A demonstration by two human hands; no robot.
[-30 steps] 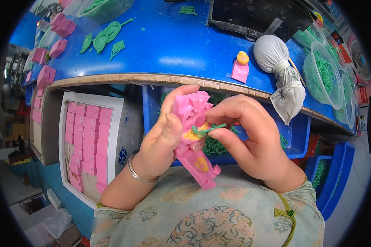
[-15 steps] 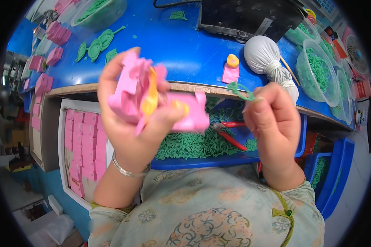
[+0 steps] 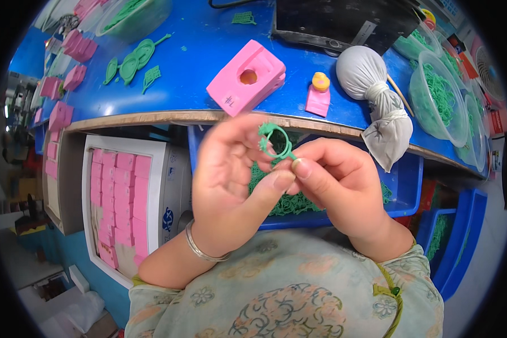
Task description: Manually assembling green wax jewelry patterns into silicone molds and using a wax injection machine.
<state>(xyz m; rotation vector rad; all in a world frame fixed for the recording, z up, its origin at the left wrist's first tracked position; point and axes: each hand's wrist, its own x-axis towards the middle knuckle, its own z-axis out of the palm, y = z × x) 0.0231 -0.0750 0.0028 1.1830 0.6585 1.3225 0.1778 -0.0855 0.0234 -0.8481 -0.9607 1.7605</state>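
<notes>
My right hand (image 3: 343, 186) pinches the short stem of a green wax ring (image 3: 277, 141) between thumb and fingers. The ring stands upright, with a knobbly cluster on its left side. Close beside it is my left hand (image 3: 231, 174), palm turned toward the ring, fingers loosely curled and apart, thumb tip near my right thumb. That hand is slightly blurred and appears to hold nothing. Beyond my hands, a pink rubber mould block (image 3: 245, 76) with a round hole lies on the blue tabletop. A smaller pink piece with a yellow knob (image 3: 320, 84) sits to its right.
A tied white cloth pouch (image 3: 360, 73) lies near a black machine (image 3: 343, 25). Clear bowls (image 3: 462, 135) of green pieces stand at right. Below the table edge are a blue tray (image 3: 403, 197) of green pieces and a white box (image 3: 158, 169) of pink blocks. Flat green pieces (image 3: 130, 65) lie far left.
My left hand has let go of the pink mould, which now lies on the table closed up. My right hand has brought the green ring left, and my left hand has come beside it.
</notes>
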